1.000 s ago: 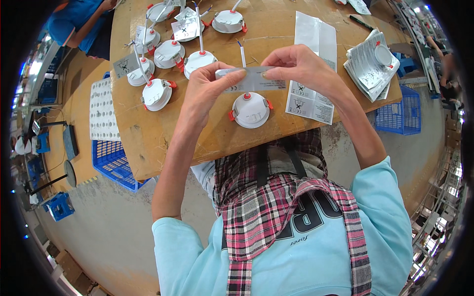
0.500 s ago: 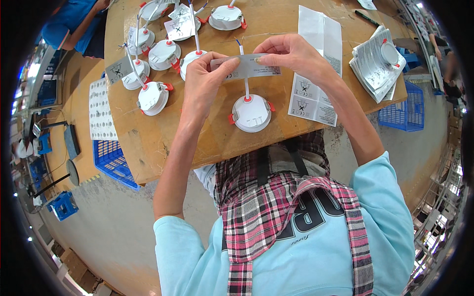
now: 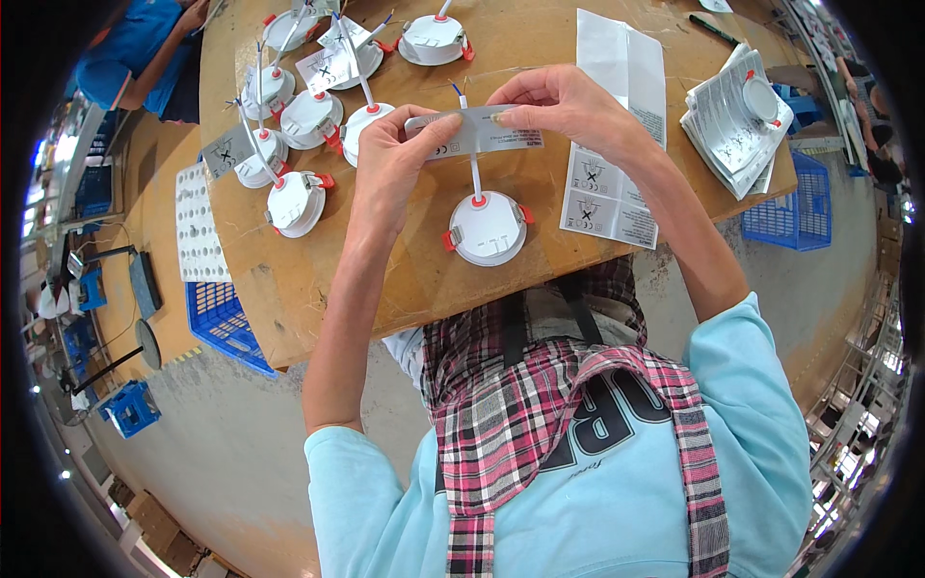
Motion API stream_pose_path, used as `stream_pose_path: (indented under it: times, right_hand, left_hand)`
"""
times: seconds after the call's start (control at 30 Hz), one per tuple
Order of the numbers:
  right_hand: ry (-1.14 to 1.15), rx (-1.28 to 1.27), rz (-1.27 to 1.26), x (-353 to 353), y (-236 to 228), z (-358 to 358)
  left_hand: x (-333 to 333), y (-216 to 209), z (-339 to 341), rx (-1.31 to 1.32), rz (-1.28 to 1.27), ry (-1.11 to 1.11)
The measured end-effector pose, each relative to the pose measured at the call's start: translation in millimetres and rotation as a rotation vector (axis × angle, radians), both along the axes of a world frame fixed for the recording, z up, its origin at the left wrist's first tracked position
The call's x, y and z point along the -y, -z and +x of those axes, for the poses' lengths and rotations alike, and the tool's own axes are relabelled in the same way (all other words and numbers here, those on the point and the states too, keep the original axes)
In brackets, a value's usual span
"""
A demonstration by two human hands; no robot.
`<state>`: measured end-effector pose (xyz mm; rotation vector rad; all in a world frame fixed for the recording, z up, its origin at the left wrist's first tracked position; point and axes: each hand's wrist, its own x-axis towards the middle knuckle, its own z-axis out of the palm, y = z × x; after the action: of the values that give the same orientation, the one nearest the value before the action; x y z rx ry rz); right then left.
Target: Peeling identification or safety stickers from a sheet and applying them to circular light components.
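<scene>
Silver label strip (image 3: 511,138) across white cable (image 3: 475,175) of round downlight (image 3: 488,229), above bench (image 3: 385,284); left hand (image 3: 393,144) and right hand (image 3: 568,104) pinching strip near its middle. Possible fault: skewed or creased label, from uneven pull.

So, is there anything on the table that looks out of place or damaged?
One thing, mildly: a small white disc with red tabs lies on the untidy leaflet stack, apart from the white lights on the tabletop. I see nothing clearly spilled or damaged.
</scene>
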<state>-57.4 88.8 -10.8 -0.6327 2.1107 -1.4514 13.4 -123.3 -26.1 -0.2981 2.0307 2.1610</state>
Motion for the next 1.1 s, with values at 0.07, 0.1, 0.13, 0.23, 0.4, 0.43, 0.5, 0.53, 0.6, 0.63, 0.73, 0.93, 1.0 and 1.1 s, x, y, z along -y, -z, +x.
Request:
stream_pose_path:
  times: [0.07,0.1,0.13,0.23,0.4,0.43,0.5,0.53,0.6,0.63,0.73,0.93,1.0,1.1]
  right_hand:
    - [-0.001,0.015,-0.011,-1.3,-2.4,0.7]
    - [-0.016,0.040,-0.013,-1.5,-3.9,0.8]
    - [-0.030,0.066,-0.016,-1.5,-5.2,1.0]
    - [-0.022,0.083,-0.008,2.1,-8.2,-0.2]
    - [-0.019,0.094,-0.025,5.3,-6.4,-1.3]
    - [-0.016,0.094,-0.018,5.6,-6.3,-1.3]
    - [-0.016,0.097,-0.024,4.6,-4.6,-2.0]
    - [-0.017,0.102,-0.028,4.1,-4.0,-2.3]
    - [-0.014,0.109,-0.032,4.6,-4.1,-2.4]
    - [-0.009,0.115,-0.035,4.9,-4.0,-2.4]
    - [-0.012,0.091,-0.026,3.7,-0.6,-3.3]
    - [-0.027,0.083,-0.016,4.5,-0.8,-2.9]
    - [-0.030,0.092,-0.024,3.3,-0.8,-3.1]
    - [-0.041,0.120,-0.041,1.6,-2.4,-2.9]
  left_hand:
    - [-0.3,-0.5,-0.7,-0.001,0.007,0.005]
    - [0.1,0.1,-1.3,0.005,0.039,0.018]
    - [0.5,0.6,-1.9,0.012,0.070,0.030]
    - [2.6,1.6,-3.0,0.029,0.090,0.024]
    - [4.1,0.1,-4.0,0.035,0.073,0.011]
    - [4.4,0.3,-4.3,0.045,0.050,0.006]
    - [3.5,-1.8,-4.2,0.052,0.046,0.008]
    - [3.0,-2.3,-4.5,0.060,0.044,0.008]
    - [3.9,-0.8,-5.1,0.060,0.043,0.010]
    - [4.4,-0.2,-5.1,0.060,0.042,0.012]
    - [4.0,-0.2,-5.9,0.058,0.055,0.021]
    - [5.2,-1.6,-3.2,0.052,0.068,0.033]
    - [3.8,-5.1,-2.0,0.047,0.081,0.035]
    - [3.9,-6.2,-2.7,0.047,0.076,0.044]
